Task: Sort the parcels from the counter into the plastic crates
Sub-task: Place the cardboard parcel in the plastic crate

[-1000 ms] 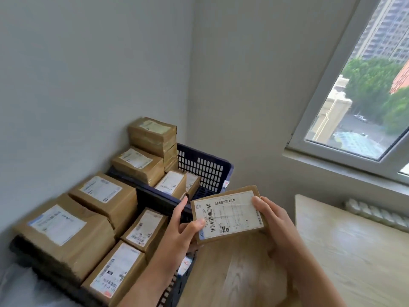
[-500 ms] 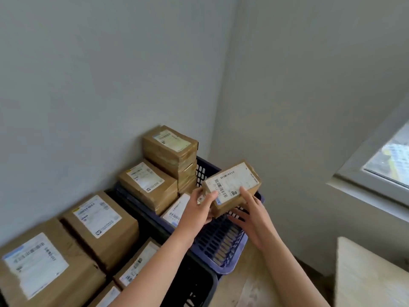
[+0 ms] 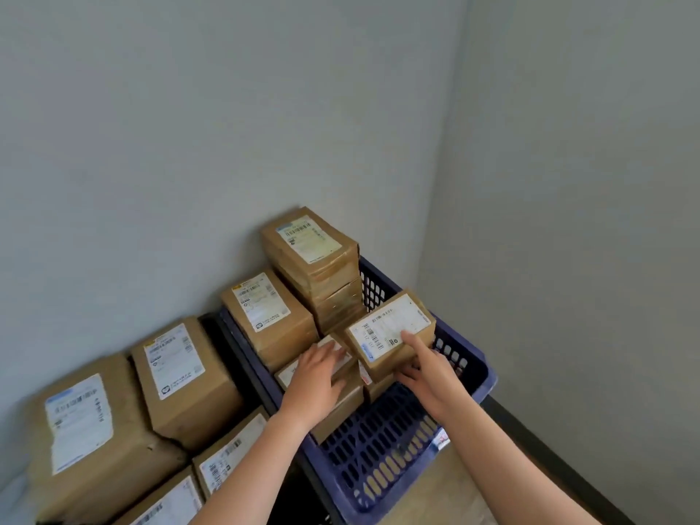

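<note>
A small brown parcel (image 3: pixel 390 329) with a white barcode label sits tilted on top of other small parcels (image 3: pixel 341 403) inside the blue plastic crate (image 3: pixel 475 377). My right hand (image 3: pixel 426 371) holds this parcel at its near edge, index finger on the label and thumb against its side. My left hand (image 3: pixel 318 378) lies flat, fingers straight, on the low parcels beside it. A tall stack of parcels (image 3: pixel 314 259) stands at the crate's far corner, with a wider parcel (image 3: pixel 265 316) in front of it.
A black crate (image 3: pixel 303 486) to the left holds several larger labelled parcels (image 3: pixel 178 377). Grey walls meet in a corner right behind the crates. The blue crate's near part shows bare slotted floor (image 3: pixel 378 441). A wooden surface (image 3: pixel 466 498) lies at the bottom right.
Both hands carried the small parcel from over the wooden counter left to the blue crate and lowered it onto the parcels there. My left hand has let go of it and now rests on the neighbouring parcels.
</note>
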Tool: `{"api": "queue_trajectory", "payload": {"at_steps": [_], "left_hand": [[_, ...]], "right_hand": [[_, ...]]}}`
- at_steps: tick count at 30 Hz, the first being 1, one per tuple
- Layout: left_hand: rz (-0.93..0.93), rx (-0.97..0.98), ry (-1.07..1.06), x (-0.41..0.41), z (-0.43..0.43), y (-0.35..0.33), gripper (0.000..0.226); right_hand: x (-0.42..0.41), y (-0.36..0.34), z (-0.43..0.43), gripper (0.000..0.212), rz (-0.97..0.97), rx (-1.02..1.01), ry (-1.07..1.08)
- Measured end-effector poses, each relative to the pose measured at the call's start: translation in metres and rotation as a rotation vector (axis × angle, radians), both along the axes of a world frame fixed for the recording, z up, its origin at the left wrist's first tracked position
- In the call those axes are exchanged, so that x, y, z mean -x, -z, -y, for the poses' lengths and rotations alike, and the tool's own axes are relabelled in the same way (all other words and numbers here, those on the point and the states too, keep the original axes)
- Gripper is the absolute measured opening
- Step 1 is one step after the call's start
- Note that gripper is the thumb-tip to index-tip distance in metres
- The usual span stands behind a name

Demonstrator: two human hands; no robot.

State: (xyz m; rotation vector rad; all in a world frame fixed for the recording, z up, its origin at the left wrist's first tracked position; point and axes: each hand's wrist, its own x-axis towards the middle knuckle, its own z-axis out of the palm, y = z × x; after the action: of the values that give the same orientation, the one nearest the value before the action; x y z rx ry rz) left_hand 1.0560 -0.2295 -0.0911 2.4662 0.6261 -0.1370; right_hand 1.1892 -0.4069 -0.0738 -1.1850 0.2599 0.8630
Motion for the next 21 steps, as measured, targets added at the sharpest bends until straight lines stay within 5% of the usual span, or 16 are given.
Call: {"api": "queue_trajectory", "payload": {"at_steps": [7,12,16,21], "left_hand": [[-0.032,-0.117,0.017,0.005,0.010,0.018,0.061],[-0.027,-0.123,0.001,0.002,0.013,0.018,0.057],[-0.017,-0.108,-0.012,0.002,0.015,0.015,0.054],[0.017,-0.111,-0.053,-0.001,0.019,0.014,0.047]], "right_hand": [[-0.026,0.024,-0.013,0.071,-0.197,0.002,0.014],[-0.035,0.051,-0.031,0.053,-0.143,0.186,-0.130],[-0.046,0.057,-0.045,0.048,0.156,0.445,-0.399],[-0.056,0.032,-0.032,0.044,0.847,0.843,-0.813]]}}
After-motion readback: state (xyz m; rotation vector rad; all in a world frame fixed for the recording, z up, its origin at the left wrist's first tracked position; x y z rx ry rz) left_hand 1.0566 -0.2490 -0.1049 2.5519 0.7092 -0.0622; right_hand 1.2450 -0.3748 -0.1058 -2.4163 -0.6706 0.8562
